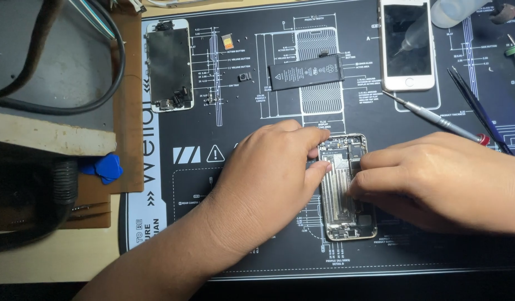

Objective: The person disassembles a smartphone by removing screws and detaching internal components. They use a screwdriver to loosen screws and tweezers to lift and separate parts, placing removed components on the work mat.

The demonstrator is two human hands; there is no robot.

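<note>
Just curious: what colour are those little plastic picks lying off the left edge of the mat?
Bright blue picks, seen clearly in the head view.

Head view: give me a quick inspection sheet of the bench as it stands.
Surface: black printed repair mat on a pale desk.
Job's things: opened phone chassis, internals exposed, lying flat on the mat.
Clutter: black battery, detached screen assembly, white phone, screwdriver, tweezers, blue picks, small loose parts.
Hands: left hand touches the chassis's left edge; right hand rests fingertips on its right side.
Cables: black cable looped at left.
Surroundings: dim; clear bottle top right.
</note>
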